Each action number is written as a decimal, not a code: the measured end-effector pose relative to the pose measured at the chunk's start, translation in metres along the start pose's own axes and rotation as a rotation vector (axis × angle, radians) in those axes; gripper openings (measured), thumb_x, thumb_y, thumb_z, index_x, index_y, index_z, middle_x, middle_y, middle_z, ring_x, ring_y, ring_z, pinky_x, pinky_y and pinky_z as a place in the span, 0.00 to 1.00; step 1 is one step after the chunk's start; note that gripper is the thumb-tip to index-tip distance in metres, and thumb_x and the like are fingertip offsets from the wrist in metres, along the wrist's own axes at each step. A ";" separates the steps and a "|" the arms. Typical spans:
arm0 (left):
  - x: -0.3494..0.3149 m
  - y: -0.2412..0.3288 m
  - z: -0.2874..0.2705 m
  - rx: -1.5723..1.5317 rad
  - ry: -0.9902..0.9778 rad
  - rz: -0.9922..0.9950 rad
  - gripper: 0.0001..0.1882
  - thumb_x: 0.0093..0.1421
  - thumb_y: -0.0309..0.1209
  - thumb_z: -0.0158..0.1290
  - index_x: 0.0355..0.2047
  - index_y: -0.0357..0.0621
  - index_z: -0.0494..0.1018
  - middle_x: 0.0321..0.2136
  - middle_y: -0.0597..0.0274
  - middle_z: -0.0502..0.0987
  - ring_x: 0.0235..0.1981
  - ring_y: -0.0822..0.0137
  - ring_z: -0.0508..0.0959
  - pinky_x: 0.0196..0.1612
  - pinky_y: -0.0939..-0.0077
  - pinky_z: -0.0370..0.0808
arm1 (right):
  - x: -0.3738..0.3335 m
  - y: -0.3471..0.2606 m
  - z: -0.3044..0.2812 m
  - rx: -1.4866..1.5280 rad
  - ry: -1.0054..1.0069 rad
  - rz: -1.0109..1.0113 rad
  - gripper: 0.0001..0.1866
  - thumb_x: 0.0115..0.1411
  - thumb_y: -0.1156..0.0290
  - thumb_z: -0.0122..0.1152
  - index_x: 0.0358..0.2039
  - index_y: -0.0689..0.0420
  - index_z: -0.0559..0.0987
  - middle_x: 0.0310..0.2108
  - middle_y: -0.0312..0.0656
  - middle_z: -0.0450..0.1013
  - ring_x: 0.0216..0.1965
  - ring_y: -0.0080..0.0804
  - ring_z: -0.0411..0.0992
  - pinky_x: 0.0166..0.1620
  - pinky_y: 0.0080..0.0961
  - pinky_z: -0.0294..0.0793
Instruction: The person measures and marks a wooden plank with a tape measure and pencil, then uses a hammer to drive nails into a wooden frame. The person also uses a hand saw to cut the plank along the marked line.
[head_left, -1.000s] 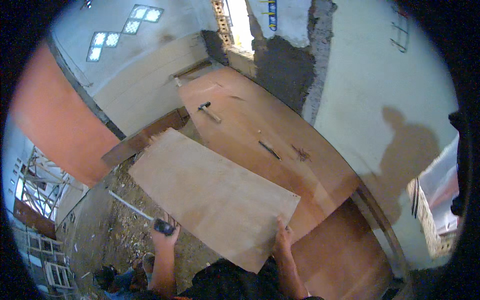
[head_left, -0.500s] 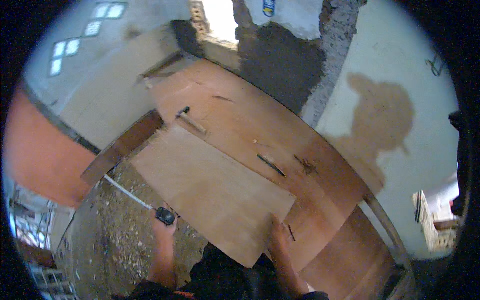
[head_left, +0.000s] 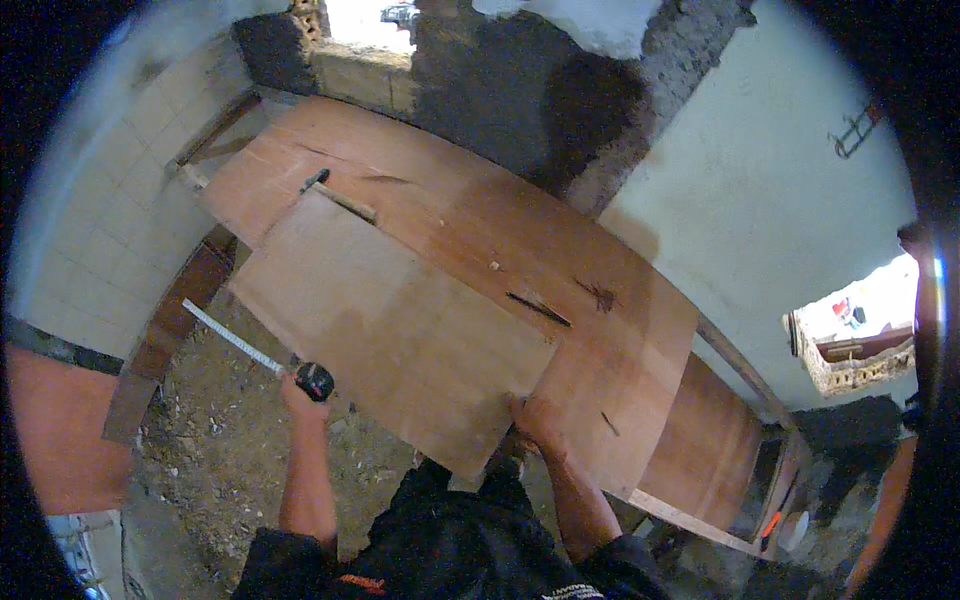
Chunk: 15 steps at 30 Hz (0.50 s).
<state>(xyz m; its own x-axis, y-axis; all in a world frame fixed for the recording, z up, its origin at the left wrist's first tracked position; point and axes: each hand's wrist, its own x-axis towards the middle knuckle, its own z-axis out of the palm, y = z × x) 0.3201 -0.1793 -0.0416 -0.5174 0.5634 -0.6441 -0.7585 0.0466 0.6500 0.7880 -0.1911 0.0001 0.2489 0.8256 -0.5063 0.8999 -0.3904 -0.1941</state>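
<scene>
A black tape measure [head_left: 315, 382] sits in my left hand [head_left: 297, 398], whose fingers are closed round it. Its pale blade [head_left: 232, 336] runs out toward the upper left, beside the near edge of a smaller plywood sheet [head_left: 390, 320]. That sheet lies tilted across a larger reddish plywood panel [head_left: 450, 180]. My right hand [head_left: 536, 420] grips the smaller sheet at its near right edge; some fingers are hidden beneath it. A hammer with a wooden handle [head_left: 347, 202] rests along the sheet's far edge. To its right lies a dark thin rod-like tool [head_left: 540, 309].
A small heap of what look like nails [head_left: 598, 294] and a short thin dark piece [head_left: 610, 424] lie on the large panel. Rubble ground [head_left: 210, 430] lies at the left, beside an upright brown board [head_left: 165, 335]. Walls stand behind and at the right.
The view has shifted, so the panels sit further left and higher. My left hand still holds the tape measure with its blade out, and my right hand remains at the sheet's edge.
</scene>
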 end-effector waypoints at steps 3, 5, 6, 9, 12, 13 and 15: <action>0.040 -0.004 0.004 -0.085 -0.046 -0.032 0.24 0.66 0.57 0.42 0.40 0.50 0.72 0.35 0.61 0.77 0.35 0.61 0.79 0.39 0.60 0.79 | -0.017 -0.021 -0.012 -0.080 -0.001 -0.144 0.38 0.61 0.38 0.52 0.46 0.67 0.79 0.42 0.61 0.77 0.43 0.61 0.75 0.47 0.50 0.74; 0.060 -0.001 0.013 -0.103 -0.057 0.044 0.25 0.66 0.59 0.42 0.37 0.50 0.73 0.31 0.62 0.77 0.31 0.63 0.79 0.37 0.64 0.79 | -0.027 -0.027 -0.016 -0.220 0.055 -0.583 0.32 0.60 0.42 0.56 0.42 0.64 0.79 0.39 0.58 0.78 0.42 0.58 0.76 0.47 0.49 0.74; 0.062 0.001 0.014 -0.170 -0.088 0.091 0.27 0.66 0.59 0.42 0.35 0.49 0.74 0.30 0.62 0.78 0.30 0.64 0.79 0.36 0.66 0.79 | -0.025 -0.026 -0.018 -0.212 0.006 -0.572 0.28 0.61 0.46 0.58 0.42 0.63 0.79 0.39 0.56 0.78 0.42 0.55 0.76 0.47 0.47 0.74; 0.051 0.007 0.020 -0.100 0.042 0.129 0.29 0.66 0.61 0.42 0.31 0.48 0.75 0.29 0.62 0.79 0.28 0.65 0.79 0.35 0.67 0.78 | 0.015 0.001 -0.013 -0.186 0.106 -0.487 0.24 0.61 0.50 0.59 0.43 0.60 0.78 0.41 0.54 0.77 0.45 0.53 0.75 0.50 0.47 0.72; 0.004 0.020 0.004 -0.100 -0.131 0.072 0.30 0.67 0.61 0.43 0.31 0.47 0.75 0.27 0.64 0.78 0.26 0.66 0.78 0.33 0.69 0.77 | 0.086 0.052 -0.011 -0.551 0.598 -0.521 0.23 0.62 0.51 0.60 0.47 0.57 0.78 0.45 0.53 0.76 0.47 0.54 0.73 0.52 0.48 0.71; -0.017 0.026 -0.006 -0.133 -0.281 0.075 0.30 0.67 0.61 0.43 0.31 0.46 0.76 0.26 0.65 0.78 0.25 0.66 0.78 0.32 0.70 0.77 | 0.109 0.066 -0.013 -0.821 0.824 -0.536 0.23 0.62 0.51 0.60 0.48 0.56 0.78 0.47 0.52 0.76 0.48 0.54 0.73 0.53 0.48 0.71; -0.067 0.031 -0.028 0.265 -0.194 0.093 0.31 0.67 0.60 0.42 0.32 0.45 0.78 0.24 0.65 0.78 0.24 0.67 0.77 0.32 0.71 0.76 | 0.149 0.082 -0.020 -0.952 0.948 -0.520 0.23 0.63 0.52 0.59 0.51 0.54 0.78 0.49 0.51 0.75 0.50 0.53 0.72 0.54 0.48 0.71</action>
<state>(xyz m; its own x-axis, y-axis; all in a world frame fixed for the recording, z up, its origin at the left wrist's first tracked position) 0.3196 -0.2390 0.0105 -0.4749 0.7208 -0.5049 -0.5689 0.1864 0.8010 0.9060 -0.0923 -0.0742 -0.3765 0.8896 0.2585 0.7593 0.1365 0.6363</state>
